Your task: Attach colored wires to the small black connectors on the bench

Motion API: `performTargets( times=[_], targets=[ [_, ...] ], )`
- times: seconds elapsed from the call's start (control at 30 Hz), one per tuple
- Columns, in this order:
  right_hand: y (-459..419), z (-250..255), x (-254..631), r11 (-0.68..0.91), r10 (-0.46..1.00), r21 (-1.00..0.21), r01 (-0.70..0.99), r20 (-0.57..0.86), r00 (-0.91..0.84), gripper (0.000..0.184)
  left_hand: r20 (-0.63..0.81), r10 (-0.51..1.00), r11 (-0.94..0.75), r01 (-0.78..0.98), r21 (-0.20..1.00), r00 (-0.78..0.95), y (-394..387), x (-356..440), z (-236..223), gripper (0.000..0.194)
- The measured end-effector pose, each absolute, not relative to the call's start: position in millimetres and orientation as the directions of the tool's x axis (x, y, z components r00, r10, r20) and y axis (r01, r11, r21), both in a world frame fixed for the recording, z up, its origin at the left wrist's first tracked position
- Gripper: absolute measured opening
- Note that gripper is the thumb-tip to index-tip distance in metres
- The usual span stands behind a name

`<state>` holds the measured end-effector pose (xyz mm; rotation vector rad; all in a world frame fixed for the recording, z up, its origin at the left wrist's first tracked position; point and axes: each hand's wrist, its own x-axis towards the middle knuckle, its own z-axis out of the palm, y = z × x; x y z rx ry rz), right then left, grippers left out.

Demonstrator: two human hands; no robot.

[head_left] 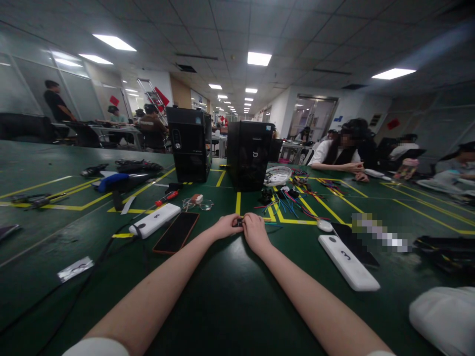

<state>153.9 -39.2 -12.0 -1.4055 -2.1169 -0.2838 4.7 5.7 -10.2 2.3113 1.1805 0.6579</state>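
My left hand (227,226) and my right hand (255,231) meet over the green table (230,296), fingers closed around a small dark part (239,223). Its kind cannot be made out, as the fingertips cover most of it. Thin blue and green wires (273,226) stick out to the right of my right hand. Left of my left hand lies a dark phone with an orange edge (176,232). A white power bank marked 8 (156,220) lies beside that phone.
Two black computer cases (189,146) (247,155) stand ahead. Right of them are a white basket (278,175) and loose coloured wires (287,200). A red screwdriver (166,199) and glasses (203,204) lie left. Another power bank (349,262) lies right. A person (337,153) sits across the table.
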Motion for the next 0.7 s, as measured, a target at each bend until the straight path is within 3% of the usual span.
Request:
performTargets(
  times=[0.23, 0.33, 0.53, 0.7],
  targets=[
    [-44, -2, 160, 0.370, 0.782, -0.215, 0.904, 0.598, -0.178, 0.014, 0.198, 0.830, -0.527, 0.620, 0.581, 0.521, 4, 5, -9, 0.031],
    [-49, -1, 164, 0.444, 0.763, -0.192, 0.875, 0.593, -0.257, 0.013, 0.213, 0.844, -0.514, 0.629, 0.583, 0.492, 6, 3, -11, 0.031],
    [-51, -9, 164, 0.586, 0.767, -0.183, 0.789, 0.440, -0.467, 0.006, 0.246, 0.881, -0.469, 0.672, 0.573, 0.404, 11, 0, -16, 0.038],
    [-42, -7, 172, 0.525, 0.783, -0.239, 0.817, 0.511, -0.354, 0.009, 0.211, 0.880, -0.462, 0.667, 0.585, 0.425, 11, -3, -17, 0.042]
  ],
)
